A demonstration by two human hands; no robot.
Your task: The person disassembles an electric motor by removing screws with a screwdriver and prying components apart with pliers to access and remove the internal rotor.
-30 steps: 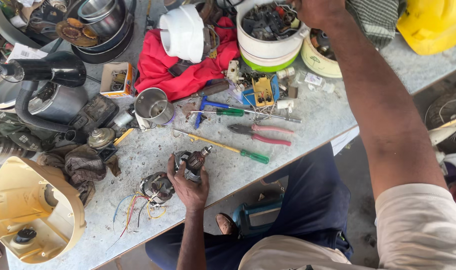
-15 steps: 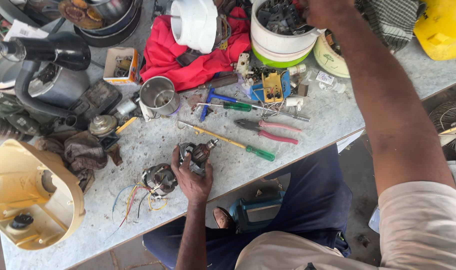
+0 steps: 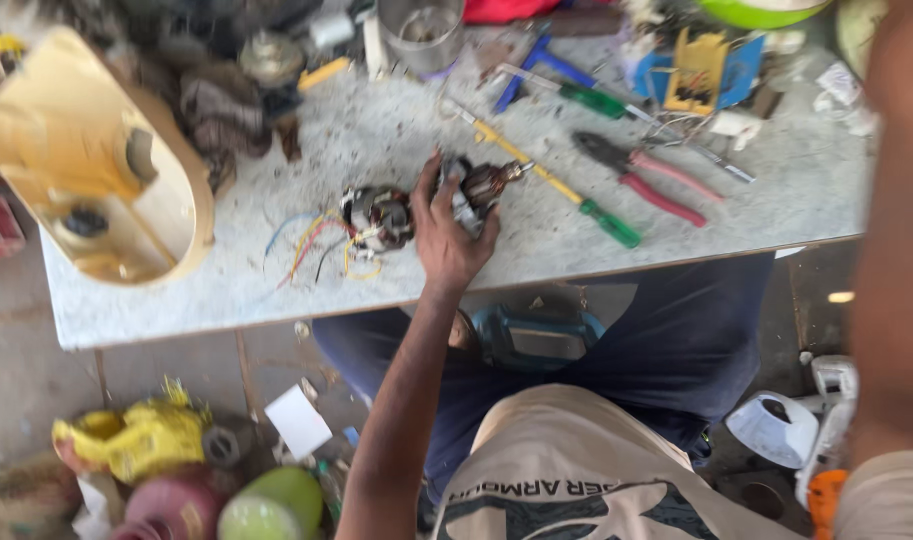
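My left hand [image 3: 446,232] is closed around a small motor armature [image 3: 484,187] with copper windings, resting on the speckled stone table [image 3: 736,215]. Just left of it lies a motor stator [image 3: 376,218] trailing red, yellow and blue wires [image 3: 311,245]. My right forearm [image 3: 891,250] runs up the right side of the view, and its hand is out of frame above. A yellow-shafted screwdriver with a green handle [image 3: 586,208] lies right of the armature.
Red-handled pliers [image 3: 648,177], a green-handled screwdriver [image 3: 588,99] and a steel cup [image 3: 421,30] lie further back. A cream plastic housing [image 3: 86,165] sits at the table's left end. A blue device [image 3: 532,338] rests on my lap. Yellow and green clutter [image 3: 141,440] covers the floor.
The view has tipped down, so the table's far items have slid out at the top. My right hand has left the frame. My left hand stays on the armature.
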